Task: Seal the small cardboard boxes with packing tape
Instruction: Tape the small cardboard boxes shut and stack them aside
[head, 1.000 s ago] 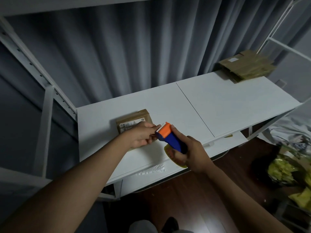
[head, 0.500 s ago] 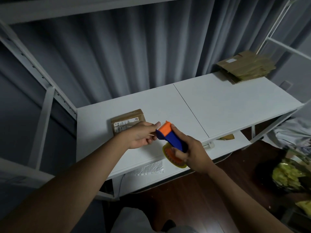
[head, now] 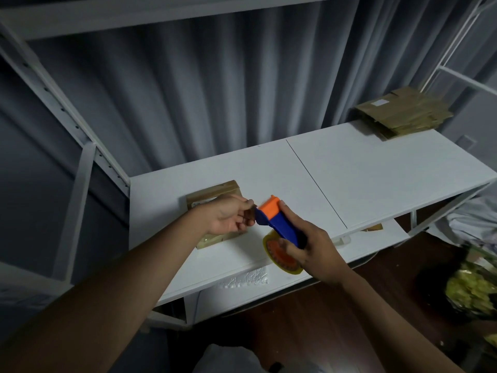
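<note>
Since half a second ago my two hands have stayed close together over the table's near left part, with the left hand turned a little more palm-up and the dispenser tipped slightly lower at its handle end. My right hand (head: 309,238) wraps its fingers round the blue handle of the dispenser (head: 279,224), whose orange head points up and left toward the other hand. Below that grip the tape roll (head: 282,255) shows, yellowish round an orange hub, partly hidden by my fingers. My left hand (head: 228,218) has its fingertips drawn together at the dispenser's mouth; they seem to pinch the tape end, though the strip itself is too dim for me to make out. Under and behind my left hand lies the box (head: 215,191), flat on the table (head: 376,170), a pale label on its top, mostly covered by my wrist. At the far right corner of the table sits a stack of flat cardboard (head: 403,111), well apart from my hands. Grey curtain (head: 215,90) hangs behind.
</note>
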